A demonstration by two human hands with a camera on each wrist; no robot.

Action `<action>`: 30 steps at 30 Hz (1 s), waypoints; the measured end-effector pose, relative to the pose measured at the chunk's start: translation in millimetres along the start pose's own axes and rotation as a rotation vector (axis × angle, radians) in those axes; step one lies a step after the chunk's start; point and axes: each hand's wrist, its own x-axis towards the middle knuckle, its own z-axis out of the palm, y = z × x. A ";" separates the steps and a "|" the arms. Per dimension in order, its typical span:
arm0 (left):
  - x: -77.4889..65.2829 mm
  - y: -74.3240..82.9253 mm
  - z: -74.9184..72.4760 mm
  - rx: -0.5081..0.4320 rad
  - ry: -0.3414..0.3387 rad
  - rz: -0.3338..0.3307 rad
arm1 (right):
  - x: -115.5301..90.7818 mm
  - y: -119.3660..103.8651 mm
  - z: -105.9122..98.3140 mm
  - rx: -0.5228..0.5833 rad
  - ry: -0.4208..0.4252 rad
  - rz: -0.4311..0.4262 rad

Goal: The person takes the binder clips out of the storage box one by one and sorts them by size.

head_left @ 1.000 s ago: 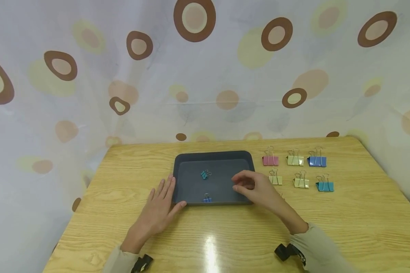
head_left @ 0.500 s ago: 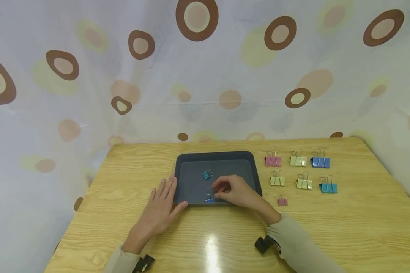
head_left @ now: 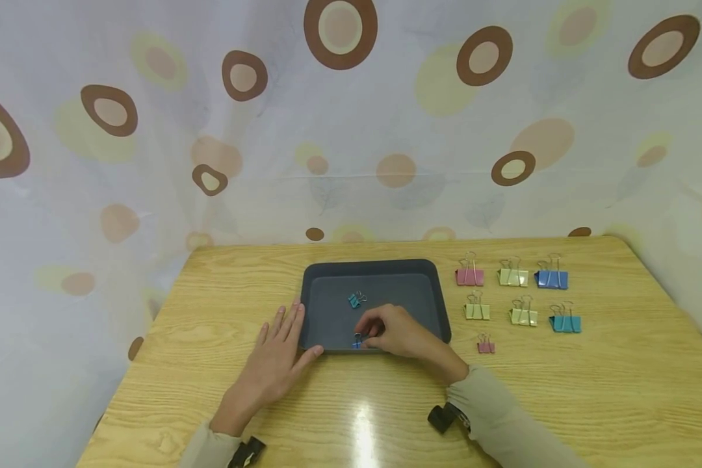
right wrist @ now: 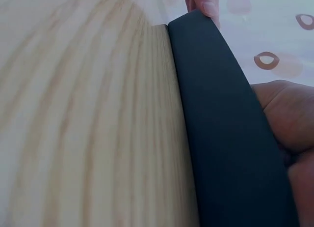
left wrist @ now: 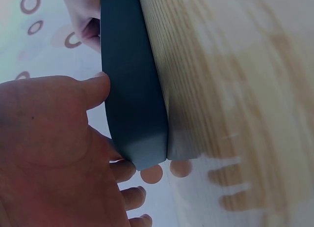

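Observation:
My left hand [head_left: 275, 361] lies with fingers extended at the left end of a dark grey tray [head_left: 386, 286]. Its thumb touches the tray's near left corner, as the left wrist view also shows. My right hand [head_left: 399, 333] reaches over the tray's front part, thumb and forefinger bent and apart around a small blue binder clip [head_left: 357, 344]. That clip sits by the front wall; whether the fingertips touch it is hard to tell. A small teal binder clip [head_left: 355, 299] lies farther back in the tray. In the right wrist view, the tray wall [right wrist: 221, 114] hides my right fingertips.
Right of the tray, binder clips stand in rows: a large pink one [head_left: 470, 277], a pale yellow one [head_left: 513, 278] and a blue one [head_left: 552, 280] at the back, others nearer, including a small pink one [head_left: 486, 348]. A patterned cloth [head_left: 351, 130] hangs behind the wooden table [head_left: 608, 390].
My right hand has moved left across the tray, from its right side to the small blue binder clip. My left hand stays at the tray's left end.

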 end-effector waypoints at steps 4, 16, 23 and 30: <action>0.0 -0.1 -0.1 0.008 -0.008 0.000 | 2.2 -0.6 1.0 -0.009 -0.002 0.008; -1.5 -3.8 4.1 -0.019 0.030 0.026 | 0.5 2.9 1.6 0.000 0.036 -0.010; -0.4 -5.2 6.0 -0.001 0.022 0.016 | -6.2 -0.7 -6.0 0.057 0.097 -0.040; -1.8 -2.4 1.5 -0.016 0.018 0.018 | -20.9 0.0 -16.7 0.129 0.190 -0.052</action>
